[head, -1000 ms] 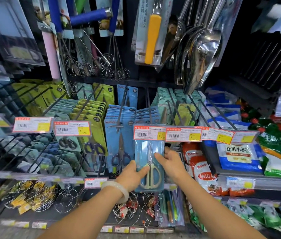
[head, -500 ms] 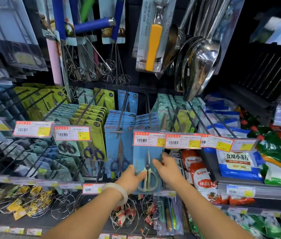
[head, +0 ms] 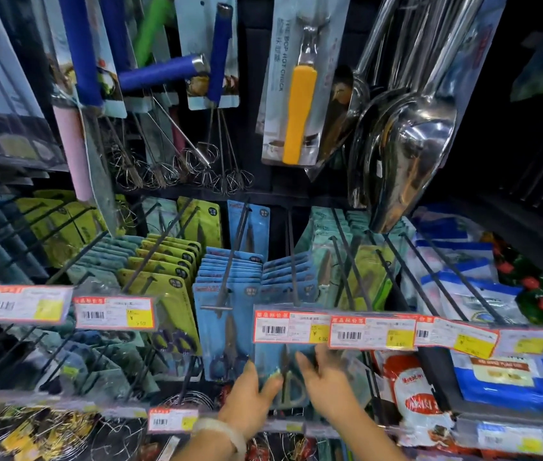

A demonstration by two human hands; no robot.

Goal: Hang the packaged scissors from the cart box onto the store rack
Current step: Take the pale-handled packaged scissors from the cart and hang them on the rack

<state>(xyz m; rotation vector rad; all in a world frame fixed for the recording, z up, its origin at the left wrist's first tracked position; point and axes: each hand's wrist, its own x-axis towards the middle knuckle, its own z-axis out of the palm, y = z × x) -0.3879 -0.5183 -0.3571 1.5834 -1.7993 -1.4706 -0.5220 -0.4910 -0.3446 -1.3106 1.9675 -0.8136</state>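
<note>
A blue packaged scissors (head: 286, 382) hangs low on the store rack, its top hidden behind a red-edged price tag (head: 291, 327) at the end of a black hook (head: 293, 271). My left hand (head: 248, 402), with a pale bracelet on the wrist, grips the pack's left edge. On the right edge rests my right hand (head: 328, 385), fingers against the pack. More blue scissor packs (head: 230, 314) fill the hook to the left. The cart box is out of view.
Yellow-green and teal scissor packs (head: 163, 261) hang on hooks to the left. Steel scoops (head: 406, 151), whisks (head: 203, 164) and a yellow-handled tool (head: 298, 104) hang overhead. Bagged foods (head: 503, 377) sit on shelves at right; wire items (head: 47, 430) lie below.
Both hands have pushed the scissors pack up and back, so its top now sits behind the price tag. The camera has moved closer to the rack.
</note>
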